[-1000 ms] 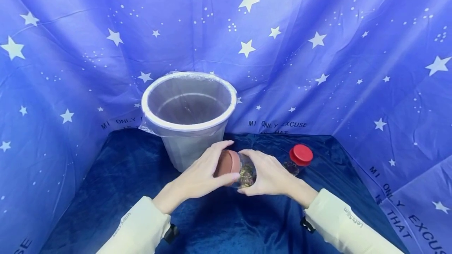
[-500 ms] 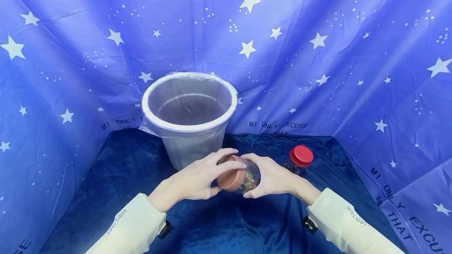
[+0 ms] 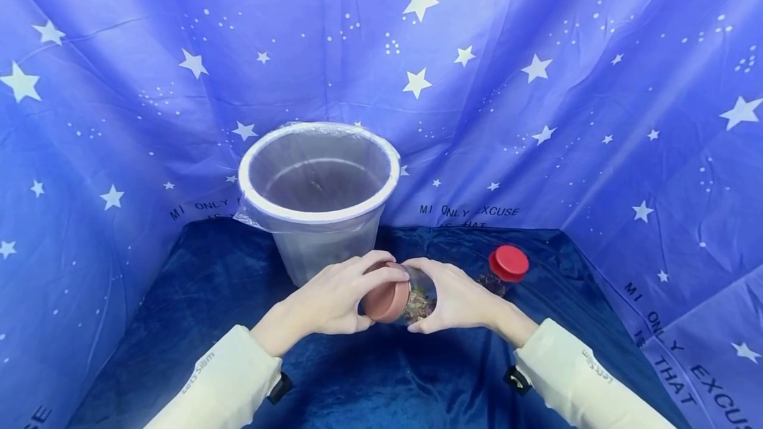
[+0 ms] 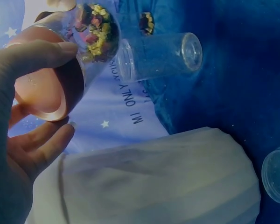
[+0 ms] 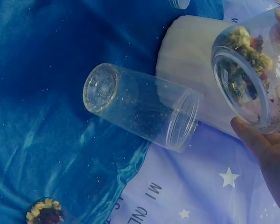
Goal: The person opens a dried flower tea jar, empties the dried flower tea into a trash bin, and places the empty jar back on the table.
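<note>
A terracotta-brown lid (image 3: 386,298), a red-capped jar (image 3: 508,263), a white bin (image 3: 318,198), and blue star-patterned cloth (image 3: 536,85).

Dark blue velvet cloth (image 3: 197,323) under a lined white bin (image 3: 318,207), red-lidded jar (image 3: 505,269), empty clear jar (image 5: 140,106).

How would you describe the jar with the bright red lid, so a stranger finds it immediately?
Start at the white bin on the dark blue cloth. To its right, past both hands, stands a small clear jar. Only its lid is bright red; the held jar's lid is brownish.
</note>
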